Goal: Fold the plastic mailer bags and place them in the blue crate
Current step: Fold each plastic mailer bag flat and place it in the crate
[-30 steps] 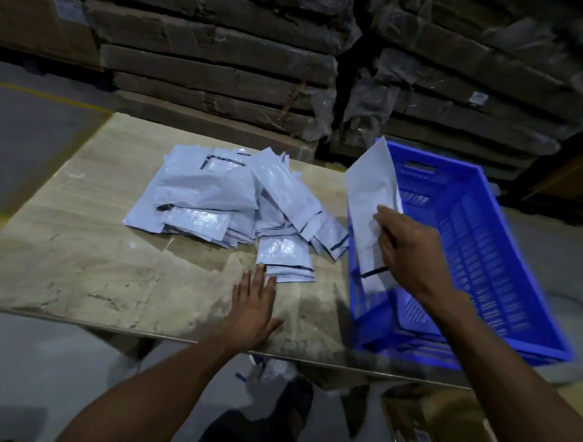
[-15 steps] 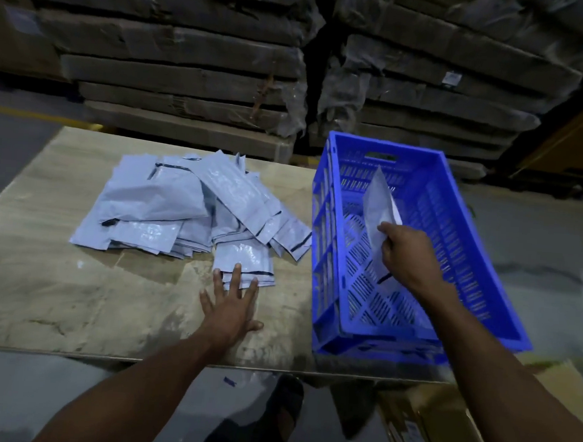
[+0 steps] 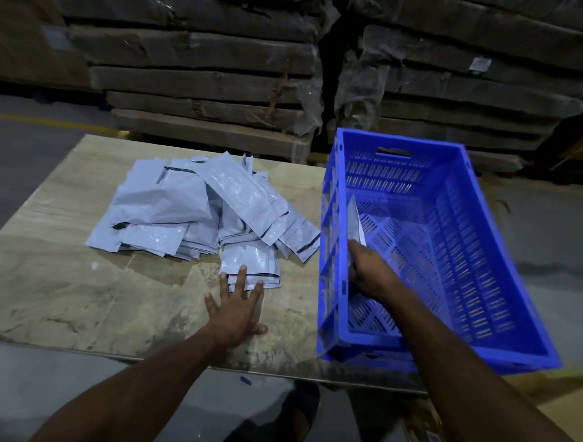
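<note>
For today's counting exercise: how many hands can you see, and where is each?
2. The left hand lies flat on the table, fingertips on a mailer. The right hand is inside the crate, holding a folded mailer. None hidden.

Folded mailer (image 3: 355, 221) now lower, inside blue crate (image 3: 452, 251), against its left wall.
</note>
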Tool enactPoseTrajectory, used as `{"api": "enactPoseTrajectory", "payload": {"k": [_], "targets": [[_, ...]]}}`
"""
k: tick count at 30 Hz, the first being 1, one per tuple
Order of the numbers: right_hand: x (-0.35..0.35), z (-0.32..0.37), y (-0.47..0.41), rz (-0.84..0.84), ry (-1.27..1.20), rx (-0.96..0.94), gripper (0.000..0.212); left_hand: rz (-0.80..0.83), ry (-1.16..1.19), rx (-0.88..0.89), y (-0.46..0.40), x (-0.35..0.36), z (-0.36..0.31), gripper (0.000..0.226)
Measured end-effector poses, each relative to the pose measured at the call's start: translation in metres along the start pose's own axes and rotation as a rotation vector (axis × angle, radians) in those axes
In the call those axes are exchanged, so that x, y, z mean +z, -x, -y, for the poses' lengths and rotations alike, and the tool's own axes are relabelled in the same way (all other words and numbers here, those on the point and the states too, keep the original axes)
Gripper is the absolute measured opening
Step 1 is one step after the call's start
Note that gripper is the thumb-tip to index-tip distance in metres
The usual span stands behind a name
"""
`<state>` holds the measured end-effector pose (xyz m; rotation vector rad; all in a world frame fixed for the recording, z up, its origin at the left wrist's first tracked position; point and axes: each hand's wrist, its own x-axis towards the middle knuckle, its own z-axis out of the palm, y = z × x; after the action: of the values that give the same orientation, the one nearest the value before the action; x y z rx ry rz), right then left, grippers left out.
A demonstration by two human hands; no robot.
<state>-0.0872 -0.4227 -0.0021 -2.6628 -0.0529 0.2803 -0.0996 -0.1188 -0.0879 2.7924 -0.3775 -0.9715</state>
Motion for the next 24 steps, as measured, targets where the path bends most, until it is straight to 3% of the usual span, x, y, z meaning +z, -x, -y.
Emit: {"api": "enactPoseTrajectory", "payload": {"k": [2,6,9,13,17,21,24], "targets": [[0.008,-0.005,-0.004,0.007,-0.037,-0.021,0.053,-0.001,-0.007,-0.002,0.0,0.0,0.001,0.11],[0.012,-0.009,-0.004,-0.064,-0.05,-0.094,0.081,0.005,-0.001,0.001,0.0,0.0,0.001,0.109],[0.0,0.005,0.007,-0.084,-0.096,-0.124,0.091,0.002,-0.011,0.003,0.001,0.0,0.0,0.108],[-0.009,0.026,0.016,-0.07,-0.216,-0.087,0.07,0.001,-0.013,0.016,0.001,0.0,0.001,0.108],[-0.01,0.019,0.015,-0.126,-0.162,-0.067,0.051,-0.003,-0.002,0.017,0.002,-0.001,0.0,0.106],[-0.013,0.021,0.009,-0.426,-0.055,0.019,0.042,-0.054,-0.023,0.03,0.003,0.002,0.002,0.105],[-0.025,0.031,0.004,-0.623,0.037,-0.043,0.031,-0.18,-0.106,0.055,0.007,0.01,0.01,0.105]]}}
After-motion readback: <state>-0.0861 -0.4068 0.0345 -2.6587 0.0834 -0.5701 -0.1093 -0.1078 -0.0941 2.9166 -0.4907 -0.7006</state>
